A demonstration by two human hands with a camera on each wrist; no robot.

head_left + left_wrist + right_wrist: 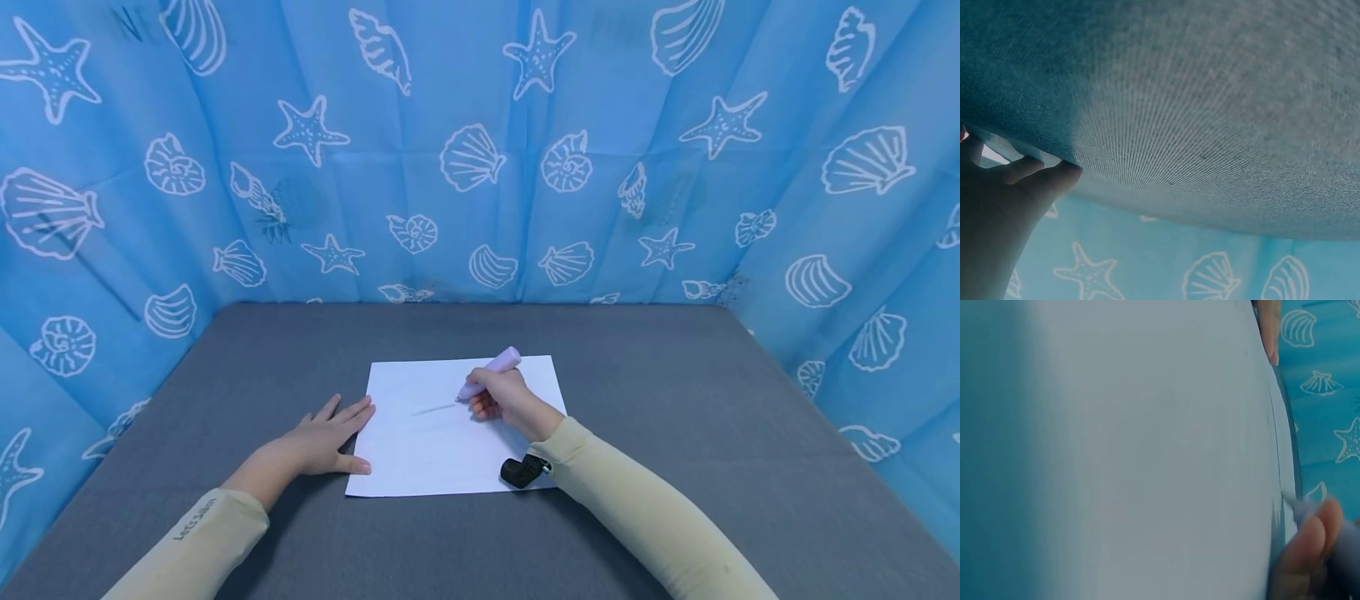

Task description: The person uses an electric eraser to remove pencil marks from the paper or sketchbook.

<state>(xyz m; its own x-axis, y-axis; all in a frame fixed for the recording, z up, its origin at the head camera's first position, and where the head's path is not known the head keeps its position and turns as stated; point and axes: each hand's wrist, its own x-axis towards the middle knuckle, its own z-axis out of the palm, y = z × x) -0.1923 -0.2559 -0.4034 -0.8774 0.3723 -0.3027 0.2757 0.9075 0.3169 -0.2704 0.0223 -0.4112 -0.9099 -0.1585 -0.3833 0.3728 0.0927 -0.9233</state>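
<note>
A sheet of white paper [427,458] lies on the grey cloth, with a thin, pale line [433,409] running across its upper middle. Between thumb and fingers my right hand [512,400] grips a thick light-purple marker [504,360], tilted with its narrow tip at the right end of that line. The right wrist view shows the marker [1294,505] tip close to the paper [1166,450]. My left hand [326,440] rests with spread, straight fingers on the paper's left edge. In the left wrist view, the fingers [1054,181] reach over the grey cloth towards the paper.
Grey cloth [645,358] covers the table around the paper. A black wrist device [522,472] sits under my right wrist, over the paper's lower right. Blue curtains [480,225] with white shells and starfish stand behind and on both sides.
</note>
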